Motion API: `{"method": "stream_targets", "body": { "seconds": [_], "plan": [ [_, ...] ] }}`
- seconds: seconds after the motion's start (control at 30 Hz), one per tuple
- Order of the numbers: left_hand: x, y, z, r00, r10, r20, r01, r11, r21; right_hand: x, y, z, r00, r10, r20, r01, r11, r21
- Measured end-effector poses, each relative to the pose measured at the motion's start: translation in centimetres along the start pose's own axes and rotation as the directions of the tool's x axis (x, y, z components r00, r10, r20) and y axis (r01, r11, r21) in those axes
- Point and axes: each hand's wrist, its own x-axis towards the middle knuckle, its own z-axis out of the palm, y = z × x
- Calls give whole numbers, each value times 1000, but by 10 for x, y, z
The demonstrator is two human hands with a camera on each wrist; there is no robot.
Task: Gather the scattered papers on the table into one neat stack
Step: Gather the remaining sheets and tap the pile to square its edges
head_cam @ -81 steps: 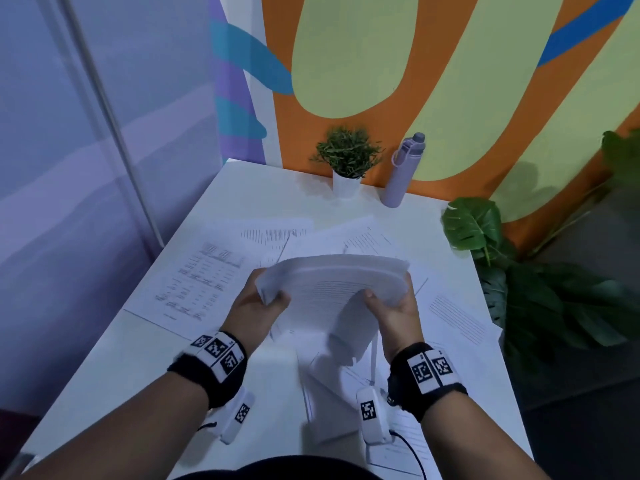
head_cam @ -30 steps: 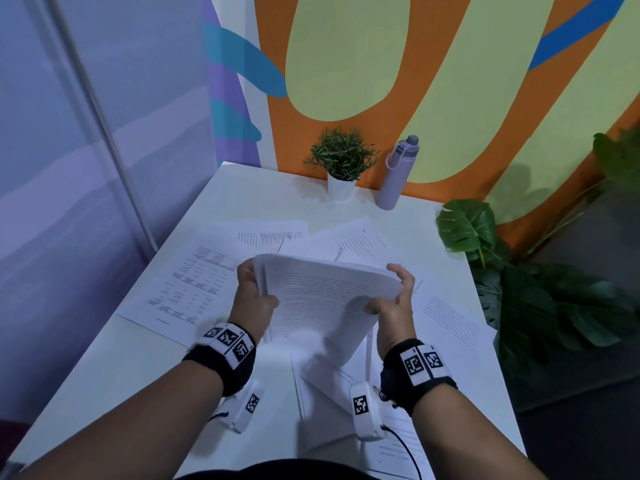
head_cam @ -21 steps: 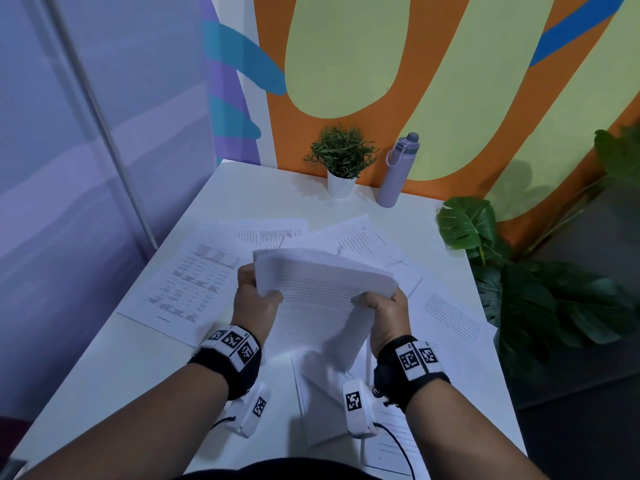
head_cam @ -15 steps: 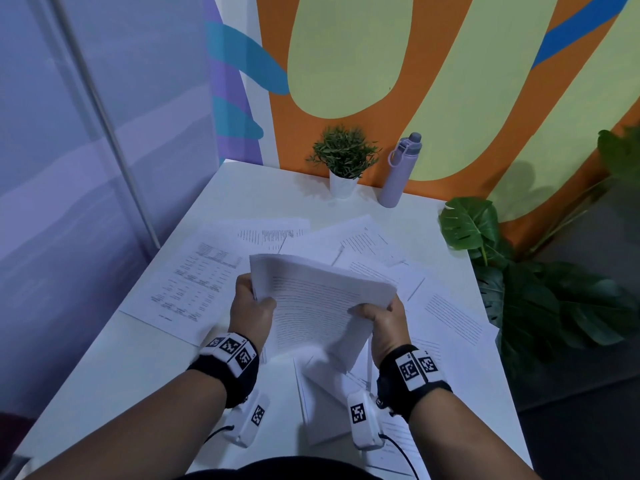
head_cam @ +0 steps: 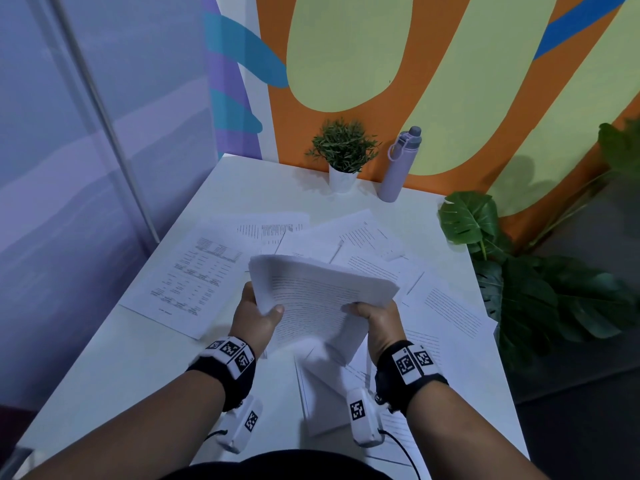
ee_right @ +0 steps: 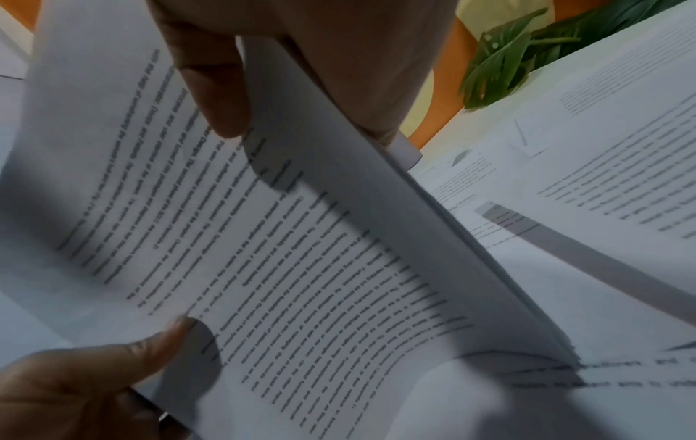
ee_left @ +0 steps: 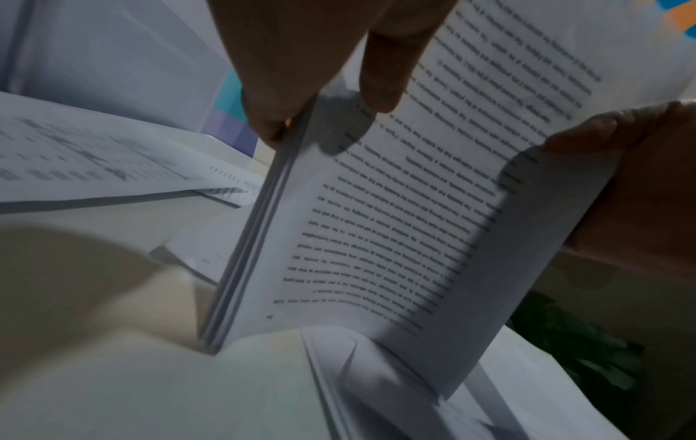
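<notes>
My left hand [head_cam: 254, 318] and right hand [head_cam: 379, 323] each grip opposite edges of the paper stack [head_cam: 318, 299], thumbs on top, above the bench [head_cam: 270, 192].

Held sheaf [head_cam: 322, 299] at table [head_cam: 104, 368] centre, lower edge on sheets there; left hand [head_cam: 254, 322] at its 9 o'clock edge, right hand [head_cam: 379, 323] at 3. Loose sheets [head_cam: 194, 271] on table from 10 round to 4. Potted plant [head_cam: 343, 154] and bottle [head_cam: 398, 166] at 12, against wall. Floor plant [head_cam: 540, 289] at 3, off table.
</notes>
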Motion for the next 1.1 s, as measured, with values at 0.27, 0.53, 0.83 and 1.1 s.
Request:
{"method": "stream_targets", "body": {
  "seconds": [0.27, 0.53, 0.83, 1.1],
  "plan": [
    [-4, 6, 2, 998, 15, -60, -13, 999, 39, -1, 4, -3, 996, 45, 79, -36, 993, -115],
    [12, 21, -9, 995, 6, -95, -13, 997, -80, -18, 13, 2, 990, 5, 143, 27, 975, -222],
    [16, 1, -20, 998, -68, 16, 70, 984, -164, -16, -12, 1, 996, -31, 82, 44, 985, -167],
    [13, -6, -26, 993, -76, 88, 99, 952, -288, -12, -21, 1, 996, 20, 92, -16, 999, -48]
  ]
}}
